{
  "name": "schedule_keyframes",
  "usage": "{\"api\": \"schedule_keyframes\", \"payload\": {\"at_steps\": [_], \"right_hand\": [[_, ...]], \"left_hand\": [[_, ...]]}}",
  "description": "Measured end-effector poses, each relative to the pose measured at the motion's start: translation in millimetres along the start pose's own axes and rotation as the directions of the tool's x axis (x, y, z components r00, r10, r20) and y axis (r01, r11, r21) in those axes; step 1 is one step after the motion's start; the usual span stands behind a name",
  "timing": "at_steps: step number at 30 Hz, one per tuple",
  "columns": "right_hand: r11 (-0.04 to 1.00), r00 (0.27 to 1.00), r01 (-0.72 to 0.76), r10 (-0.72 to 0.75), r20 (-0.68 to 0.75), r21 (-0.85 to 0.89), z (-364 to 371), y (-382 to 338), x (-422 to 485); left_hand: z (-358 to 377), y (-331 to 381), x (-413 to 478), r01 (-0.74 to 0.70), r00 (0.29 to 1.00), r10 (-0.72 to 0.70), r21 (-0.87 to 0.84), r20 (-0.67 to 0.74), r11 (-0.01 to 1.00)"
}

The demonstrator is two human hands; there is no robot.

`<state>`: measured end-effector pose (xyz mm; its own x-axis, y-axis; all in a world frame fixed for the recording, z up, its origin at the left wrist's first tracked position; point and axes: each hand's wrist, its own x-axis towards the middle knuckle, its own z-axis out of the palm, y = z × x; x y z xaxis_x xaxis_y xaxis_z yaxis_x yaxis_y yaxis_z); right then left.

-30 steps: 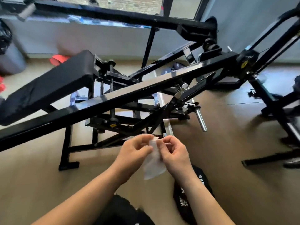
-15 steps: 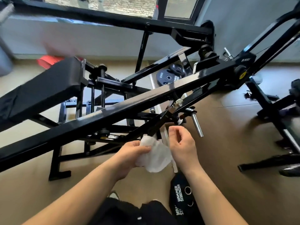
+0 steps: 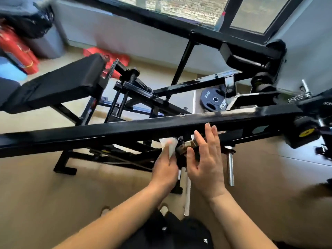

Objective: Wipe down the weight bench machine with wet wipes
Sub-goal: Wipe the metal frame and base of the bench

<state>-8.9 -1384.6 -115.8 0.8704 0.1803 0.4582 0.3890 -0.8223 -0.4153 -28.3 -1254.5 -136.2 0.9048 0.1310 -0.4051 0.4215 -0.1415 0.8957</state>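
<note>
left hand (image 3: 164, 169) grips wet wipe (image 3: 169, 143) just below beam (image 3: 107, 133); beam's long axis runs left-right above it; right hand (image 3: 206, 164) fingers straight, empty

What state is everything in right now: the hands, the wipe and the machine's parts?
wet wipe: held up just beneath black beam
left hand: holds wet wipe
right hand: open, fingers straight, holds nothing
black beam: slanted, glossy
bench pad: tilted, nothing on it
chrome peg: bare, no plates
</note>
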Motion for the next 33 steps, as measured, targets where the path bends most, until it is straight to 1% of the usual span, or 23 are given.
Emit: {"api": "schedule_keyframes", "payload": {"at_steps": [1, 4, 5, 7, 8, 9, 11, 13, 15, 16, 18, 21, 23, 24, 26, 28, 30, 32, 33], "right_hand": [[0.999, 0.999, 0.032, -0.032, 0.028, -0.009, 2, 8, 1], [0.993, 0.988, 0.115, -0.111, 0.109, -0.035, 1, 25, 5], [0.989, 0.982, 0.140, -0.134, 0.132, -0.044, 0, 30, 8], [0.981, 0.971, 0.187, -0.175, 0.161, -0.059, -3, 38, 13], [0.977, 0.968, 0.204, -0.191, 0.166, -0.064, -3, 41, 17], [0.975, 0.965, 0.212, -0.199, 0.168, -0.067, -2, 43, 20], [0.973, 0.964, 0.218, -0.204, 0.170, -0.069, -1, 44, 22], [0.972, 0.966, 0.221, -0.208, 0.151, -0.077, -1, 44, 22], [0.970, 0.967, 0.228, -0.215, 0.134, -0.089, 0, 43, 24], [0.968, 0.968, 0.231, -0.219, 0.127, -0.093, 0, 42, 25], [0.966, 0.968, 0.234, -0.221, 0.118, -0.107, 2, 41, 25], [0.963, 0.967, 0.244, -0.231, 0.111, -0.118, 4, 41, 24], [0.957, 0.962, 0.263, -0.250, 0.114, -0.119, 3, 42, 24], [0.957, 0.960, 0.266, -0.253, 0.118, -0.117, 3, 42, 25], [0.961, 0.962, 0.255, -0.241, 0.128, -0.108, 3, 43, 25], [0.963, 0.963, 0.246, -0.231, 0.139, -0.109, 4, 43, 24], [0.960, 0.961, 0.255, -0.238, 0.144, -0.117, 5, 44, 24], [0.956, 0.958, 0.268, -0.252, 0.134, -0.120, 8, 47, 24], [0.955, 0.959, 0.270, -0.256, 0.123, -0.122, 9, 48, 24]], "left_hand": [[12, 2, 2, -0.049, 0.999, 0.049, -0.016, 0.008, 0.999], [30, -13, 5, -0.116, 0.993, 0.114, -0.113, -0.027, 0.987], [31, -13, 2, -0.137, 0.990, 0.133, -0.109, -0.041, 0.985], [32, -16, -5, -0.198, 0.980, 0.198, -0.009, -0.029, 0.980], [33, -18, -7, -0.207, 0.978, 0.207, 0.013, -0.013, 0.978], [32, -17, -9, -0.210, 0.978, 0.210, -0.016, 0.002, 0.978], [28, -10, -13, -0.188, 0.982, 0.189, -0.170, -0.013, 0.967], [22, -5, -13, -0.110, 0.994, 0.096, -0.383, -0.056, 0.917], [17, -1, -8, -0.065, 0.995, 0.022, -0.466, -0.098, 0.883], [17, 1, -5, -0.057, 0.992, -0.003, -0.474, -0.125, 0.879], [22, 1, 1, -0.058, 0.982, -0.027, -0.431, -0.188, 0.900], [36, -7, 8, -0.165, 0.967, 0.071, -0.388, -0.244, 0.907], [44, -11, 11, -0.192, 0.968, 0.106, -0.397, -0.228, 0.897], [48, -15, 15, -0.187, 0.969, 0.102, -0.401, -0.225, 0.897], [52, -27, 29, -0.130, 0.978, 0.050, -0.411, -0.201, 0.902], [55, -57, 52, -0.038, 0.990, -0.025, -0.438, -0.137, 0.898], [56, -62, 58, 0.026, 0.990, -0.080, -0.399, -0.120, 0.916], [60, -38, 44, -0.019, 0.984, -0.049, -0.371, -0.173, 0.928], [65, -26, 36, -0.070, 0.971, -0.016, -0.348, -0.239, 0.935]]}}
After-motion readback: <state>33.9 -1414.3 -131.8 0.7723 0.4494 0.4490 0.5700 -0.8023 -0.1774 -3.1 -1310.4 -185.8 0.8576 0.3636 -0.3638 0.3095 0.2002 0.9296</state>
